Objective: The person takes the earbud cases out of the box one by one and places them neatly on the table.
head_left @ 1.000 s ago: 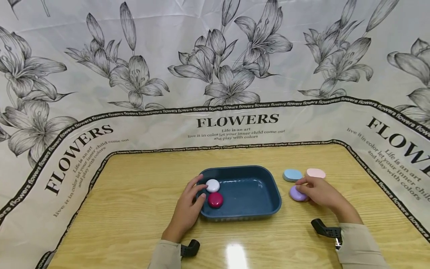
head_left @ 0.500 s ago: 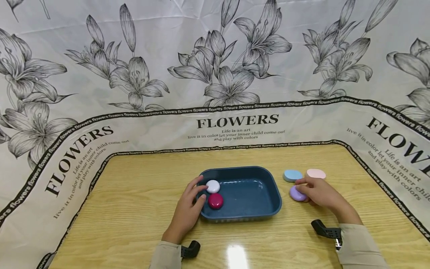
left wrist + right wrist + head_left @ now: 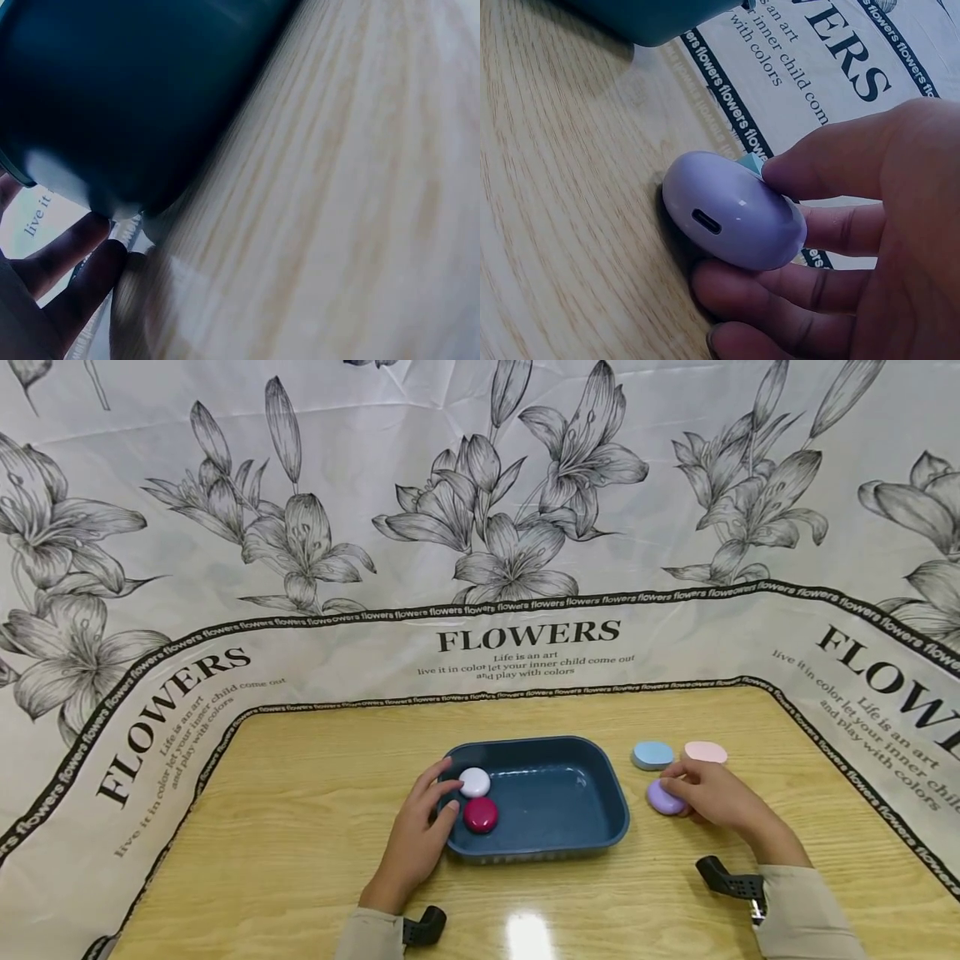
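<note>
My left hand [image 3: 414,835] holds the left end of a dark blue tray [image 3: 555,852]. In the left wrist view, its fingers [image 3: 75,274] lie against the outside of the tray wall. A white round case [image 3: 475,782] and a crimson round case [image 3: 481,815] lie inside the tray, close to that hand. To the tray's right, my right hand [image 3: 716,797] grips a purple earbud charging case [image 3: 731,214] between thumb and fingers. The purple case has a small charging port on the side facing the right wrist camera, and it sits at or just above the tabletop.
Beyond the right hand, a light blue oval case [image 3: 652,755] and a pale pink oval case [image 3: 706,752] lie on the wooden table [image 3: 300,827]. A flower-printed cloth [image 3: 525,552] rises behind and around the table. Each wrist wears a black camera mount [image 3: 729,878].
The head view has tilted up a little, so the scene sits slightly lower. Both hands keep their places, the left at the tray and the right on the purple earbud charging case.
</note>
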A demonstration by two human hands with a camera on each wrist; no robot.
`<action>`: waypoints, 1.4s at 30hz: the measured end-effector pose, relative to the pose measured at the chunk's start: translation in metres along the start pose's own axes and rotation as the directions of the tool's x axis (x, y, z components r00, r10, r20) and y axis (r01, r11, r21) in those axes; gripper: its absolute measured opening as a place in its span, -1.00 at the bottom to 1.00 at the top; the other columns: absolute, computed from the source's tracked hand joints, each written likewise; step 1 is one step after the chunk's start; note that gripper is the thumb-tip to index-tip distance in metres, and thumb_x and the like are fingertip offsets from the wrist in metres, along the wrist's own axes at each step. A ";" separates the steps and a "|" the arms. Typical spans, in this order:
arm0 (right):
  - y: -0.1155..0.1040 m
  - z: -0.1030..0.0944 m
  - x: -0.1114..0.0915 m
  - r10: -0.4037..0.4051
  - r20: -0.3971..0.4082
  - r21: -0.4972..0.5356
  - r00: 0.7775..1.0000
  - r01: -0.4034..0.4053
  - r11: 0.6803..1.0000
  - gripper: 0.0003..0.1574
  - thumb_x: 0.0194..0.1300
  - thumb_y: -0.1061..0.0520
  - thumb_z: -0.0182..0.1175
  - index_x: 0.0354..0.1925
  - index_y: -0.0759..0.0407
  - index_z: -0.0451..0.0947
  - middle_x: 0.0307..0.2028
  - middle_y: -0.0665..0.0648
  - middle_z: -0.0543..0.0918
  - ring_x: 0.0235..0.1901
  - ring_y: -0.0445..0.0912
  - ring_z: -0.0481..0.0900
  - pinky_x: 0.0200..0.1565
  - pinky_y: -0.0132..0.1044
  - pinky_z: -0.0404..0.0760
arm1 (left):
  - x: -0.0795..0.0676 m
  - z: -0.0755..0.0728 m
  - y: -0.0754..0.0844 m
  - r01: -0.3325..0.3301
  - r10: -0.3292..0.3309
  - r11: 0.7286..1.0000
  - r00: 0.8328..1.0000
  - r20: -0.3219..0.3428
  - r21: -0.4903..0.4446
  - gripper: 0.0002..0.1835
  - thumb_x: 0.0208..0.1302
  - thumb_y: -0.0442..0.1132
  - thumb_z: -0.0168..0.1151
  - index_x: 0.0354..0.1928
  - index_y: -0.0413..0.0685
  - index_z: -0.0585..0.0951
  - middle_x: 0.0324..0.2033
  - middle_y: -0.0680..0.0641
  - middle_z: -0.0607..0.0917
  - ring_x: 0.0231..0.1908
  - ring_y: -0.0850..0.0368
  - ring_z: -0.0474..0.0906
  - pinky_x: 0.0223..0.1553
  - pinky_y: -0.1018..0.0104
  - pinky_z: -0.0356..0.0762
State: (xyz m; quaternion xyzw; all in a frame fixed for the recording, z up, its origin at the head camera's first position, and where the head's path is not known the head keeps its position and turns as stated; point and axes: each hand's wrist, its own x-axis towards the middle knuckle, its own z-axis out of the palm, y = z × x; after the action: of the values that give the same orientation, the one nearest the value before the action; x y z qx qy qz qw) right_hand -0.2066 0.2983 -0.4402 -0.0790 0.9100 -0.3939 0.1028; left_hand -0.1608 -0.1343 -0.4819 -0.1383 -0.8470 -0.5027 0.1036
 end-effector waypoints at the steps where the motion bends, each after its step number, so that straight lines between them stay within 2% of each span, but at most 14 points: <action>1: 0.000 0.000 0.000 0.000 0.002 0.001 1.000 0.000 1.000 -0.61 0.49 0.10 0.12 0.01 0.44 0.52 -0.43 0.10 0.61 -0.49 -0.06 0.55 -0.51 -0.25 0.55 | -0.001 0.000 0.000 0.003 -0.003 1.000 1.000 0.001 -0.001 -0.70 0.47 -0.24 0.12 0.17 -0.01 0.64 0.43 0.26 0.30 0.45 0.20 0.16 0.40 -0.02 0.20; 5: 0.000 0.000 -0.002 -0.005 0.006 0.000 1.000 0.005 1.000 -0.64 0.47 0.13 0.13 0.00 0.45 0.53 -0.44 0.10 0.59 -0.50 -0.08 0.54 -0.51 -0.26 0.56 | -0.003 0.000 0.002 0.009 -0.009 1.000 1.000 0.014 -0.007 -0.70 0.48 -0.23 0.12 0.17 -0.01 0.64 0.43 0.24 0.30 0.45 0.19 0.15 0.39 -0.02 0.20; 12: -0.003 -0.005 0.000 -0.015 0.011 0.030 1.000 0.015 0.999 -0.61 0.45 0.21 0.11 0.08 0.52 0.47 -0.43 0.12 0.59 -0.47 -0.07 0.54 -0.48 -0.26 0.58 | 0.001 -0.002 0.000 -0.022 0.022 1.000 1.000 0.008 0.006 -0.69 0.49 -0.22 0.11 0.19 -0.01 0.63 0.44 0.22 0.29 0.45 0.20 0.14 0.40 -0.04 0.19; 15: -0.005 -0.007 0.000 -0.030 0.006 0.008 1.000 0.030 1.000 -0.61 0.44 0.24 0.10 0.08 0.54 0.46 -0.42 0.12 0.61 -0.48 -0.08 0.53 -0.48 -0.28 0.56 | 0.001 -0.002 0.000 -0.017 0.017 1.000 1.000 0.010 0.008 -0.69 0.49 -0.22 0.11 0.19 -0.01 0.62 0.44 0.25 0.28 0.45 0.20 0.14 0.40 -0.05 0.18; 19: -0.005 -0.009 0.000 -0.049 0.001 -0.022 0.999 0.049 0.999 -0.60 0.45 0.23 0.11 0.08 0.57 0.45 -0.38 0.12 0.66 -0.49 -0.10 0.52 -0.47 -0.29 0.54 | 0.002 -0.002 0.000 -0.014 0.014 1.000 1.000 0.013 0.013 -0.68 0.50 -0.21 0.10 0.20 -0.01 0.62 0.44 0.27 0.28 0.45 0.20 0.14 0.40 -0.05 0.19; 27: -0.008 -0.009 -0.001 -0.025 -0.003 -0.042 1.000 0.025 0.999 -0.53 0.48 0.16 0.13 0.11 0.58 0.44 -0.29 0.18 0.70 -0.43 -0.08 0.55 -0.43 -0.30 0.55 | 0.001 -0.003 0.001 -0.013 0.013 1.000 1.000 0.016 0.010 -0.68 0.51 -0.20 0.09 0.20 -0.01 0.62 0.44 0.25 0.28 0.45 0.21 0.13 0.41 -0.05 0.17; 33: -0.009 -0.011 -0.001 -0.020 -0.004 -0.102 1.000 0.020 0.995 -0.48 0.45 0.11 0.18 0.12 0.56 0.45 -0.24 0.21 0.71 -0.32 -0.05 0.59 -0.35 -0.29 0.55 | 0.003 -0.003 0.000 -0.009 0.009 1.000 1.000 0.023 0.017 -0.68 0.50 -0.20 0.10 0.20 -0.01 0.62 0.44 0.27 0.28 0.46 0.21 0.12 0.41 -0.04 0.16; 42: -0.015 -0.014 -0.002 -0.046 -0.008 -0.209 0.999 0.043 0.977 -0.44 0.31 0.11 0.30 0.08 0.53 0.48 -0.24 0.31 0.68 -0.24 0.08 0.63 -0.26 -0.11 0.58 | 0.003 -0.001 -0.001 -0.005 0.005 1.000 1.000 0.012 0.021 -0.69 0.49 -0.22 0.12 0.19 0.00 0.63 0.43 0.29 0.27 0.45 0.20 0.14 0.40 -0.04 0.18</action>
State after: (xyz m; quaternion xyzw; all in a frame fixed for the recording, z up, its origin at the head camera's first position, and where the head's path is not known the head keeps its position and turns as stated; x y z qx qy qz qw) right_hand -0.2069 0.2982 -0.4196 -0.1072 0.9449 -0.2990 0.0795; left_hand -0.1637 -0.1348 -0.4812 -0.1423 -0.8525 -0.4927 0.1010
